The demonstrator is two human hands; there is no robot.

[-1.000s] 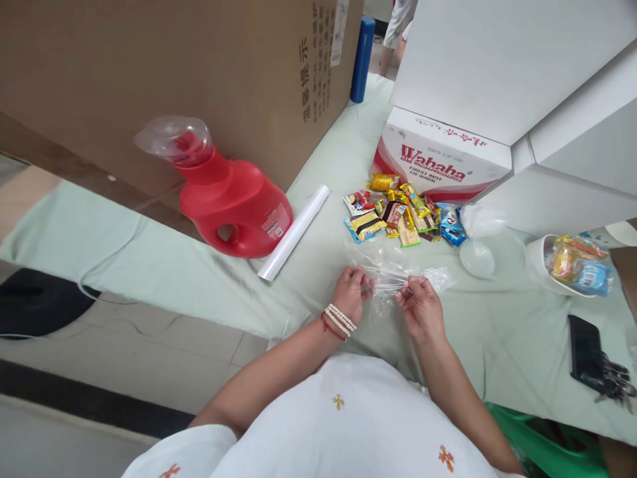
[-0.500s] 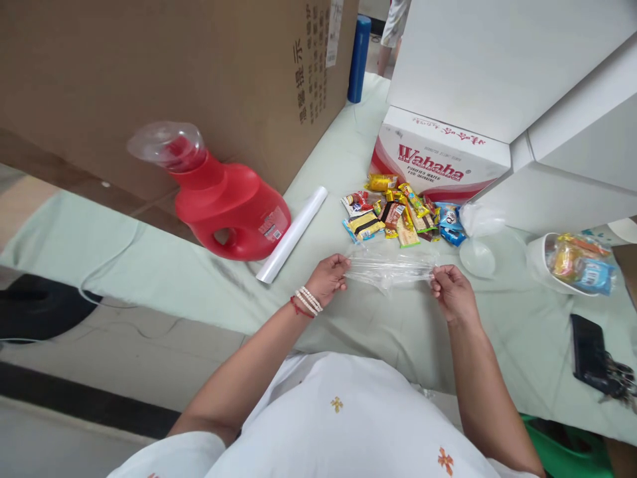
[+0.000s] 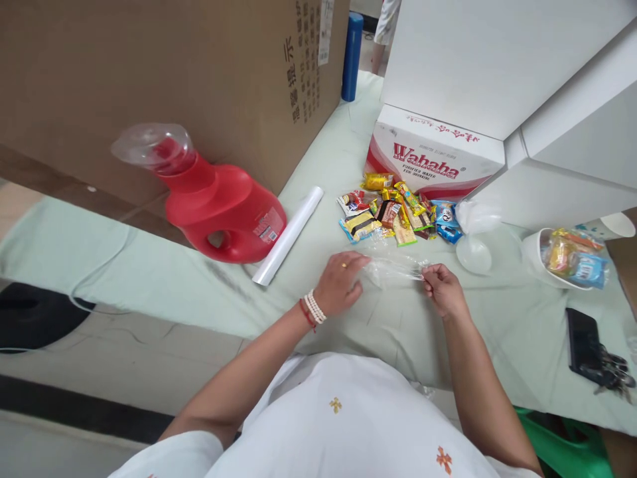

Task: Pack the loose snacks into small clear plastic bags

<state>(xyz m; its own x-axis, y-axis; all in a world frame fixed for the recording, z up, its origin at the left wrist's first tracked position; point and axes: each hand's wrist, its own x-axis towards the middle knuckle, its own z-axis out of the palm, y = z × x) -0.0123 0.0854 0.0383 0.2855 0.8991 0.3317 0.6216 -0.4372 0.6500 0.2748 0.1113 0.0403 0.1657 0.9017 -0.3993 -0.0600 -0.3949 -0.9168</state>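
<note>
A clear plastic bag (image 3: 393, 267) is stretched sideways above the cloth in front of me. My right hand (image 3: 442, 289) pinches its right end between thumb and fingers. At the bag's left end is my left hand (image 3: 341, 282), palm down, fingers stretched out and thumb apart; the fingertips are at the film, and I cannot tell whether they go inside it. Just beyond the bag lies a pile of wrapped snacks (image 3: 388, 211) in yellow, red, brown and blue packets. A small translucent bowl (image 3: 474, 255) sits to the right of the pile.
On the left stand a red detergent jug (image 3: 229, 212) and a white roll (image 3: 288, 236), before a large cardboard box (image 3: 149, 73). A Wahaha carton (image 3: 432, 156) is behind the snacks. Rightward are a white tub (image 3: 537, 262) with packets, a phone (image 3: 583, 338) and keys (image 3: 614, 375).
My left hand has let go of its pinch on the bag and spread its fingers at the left end. The right hand keeps its hold. The view has shifted slightly.
</note>
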